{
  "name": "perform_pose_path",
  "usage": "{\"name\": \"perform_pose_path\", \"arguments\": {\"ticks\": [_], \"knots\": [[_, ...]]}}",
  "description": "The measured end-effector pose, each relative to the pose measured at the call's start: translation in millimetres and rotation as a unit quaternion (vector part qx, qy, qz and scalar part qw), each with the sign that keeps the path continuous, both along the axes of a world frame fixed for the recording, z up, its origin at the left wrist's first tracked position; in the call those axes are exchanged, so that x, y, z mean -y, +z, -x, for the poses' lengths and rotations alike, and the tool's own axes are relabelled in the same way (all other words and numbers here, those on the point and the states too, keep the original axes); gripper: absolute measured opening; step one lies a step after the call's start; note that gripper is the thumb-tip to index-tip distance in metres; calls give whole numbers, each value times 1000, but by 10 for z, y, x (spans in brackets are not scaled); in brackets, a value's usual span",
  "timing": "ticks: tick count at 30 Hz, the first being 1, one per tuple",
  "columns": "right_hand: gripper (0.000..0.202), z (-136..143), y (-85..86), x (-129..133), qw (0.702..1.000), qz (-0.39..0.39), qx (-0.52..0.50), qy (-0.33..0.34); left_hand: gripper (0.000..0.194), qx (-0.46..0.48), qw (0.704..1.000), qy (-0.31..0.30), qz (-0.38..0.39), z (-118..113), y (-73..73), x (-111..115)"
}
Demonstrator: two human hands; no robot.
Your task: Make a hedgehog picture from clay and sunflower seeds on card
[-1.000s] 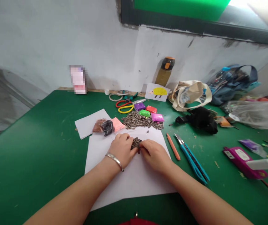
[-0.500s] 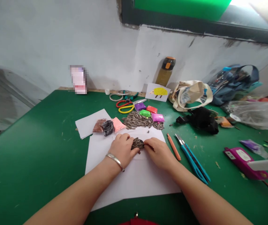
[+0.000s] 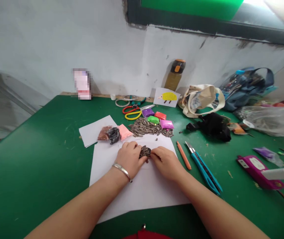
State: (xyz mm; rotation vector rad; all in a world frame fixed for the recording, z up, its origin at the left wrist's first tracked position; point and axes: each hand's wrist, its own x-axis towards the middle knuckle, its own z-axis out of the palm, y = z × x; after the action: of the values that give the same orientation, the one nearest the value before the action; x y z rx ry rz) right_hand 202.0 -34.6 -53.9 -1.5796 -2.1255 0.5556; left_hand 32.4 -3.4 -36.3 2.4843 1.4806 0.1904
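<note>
A small dark piece covered with striped seeds [image 3: 145,151] is over the white paper [image 3: 142,189]. My left hand [image 3: 130,158], with a silver bangle at the wrist, is wrapped round its left side, thumb along the near edge. At its right side my right hand [image 3: 166,162] has thumb and index finger pinched together; whatever they hold is too small to make out. Beyond the hands lies a pile of striped seeds [image 3: 144,127], with purple [image 3: 148,113], green [image 3: 153,119], red [image 3: 160,115] and pink [image 3: 167,124] clay packets beside or on it.
Brown [image 3: 104,133], black [image 3: 113,135] and peach [image 3: 124,132] clay packets lie left of the seeds. Scissors [image 3: 133,115] are behind. An orange tool [image 3: 183,155] and blue cutter [image 3: 203,169] lie right. A hedgehog picture [image 3: 167,97] stands before a bottle [image 3: 174,75]; bags [image 3: 201,101] and a magenta device [image 3: 257,171] are farther right.
My right hand's fingertips have shifted slightly left, along the right edge of the seed-covered piece. My left hand keeps its hold. The whole view has moved very slightly.
</note>
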Motion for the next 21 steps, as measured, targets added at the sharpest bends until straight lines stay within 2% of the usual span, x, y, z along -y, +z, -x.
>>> {"name": "perform_pose_path", "arguments": {"ticks": [11,21], "knots": [[20,34,-44,-18,1000,-18,15,-4,29,-7,1000,8,6,-17,10,10],[15,-65,35,-37,1000,-14,-13,-8,35,4,1000,9,14,-5,32,9]]}}
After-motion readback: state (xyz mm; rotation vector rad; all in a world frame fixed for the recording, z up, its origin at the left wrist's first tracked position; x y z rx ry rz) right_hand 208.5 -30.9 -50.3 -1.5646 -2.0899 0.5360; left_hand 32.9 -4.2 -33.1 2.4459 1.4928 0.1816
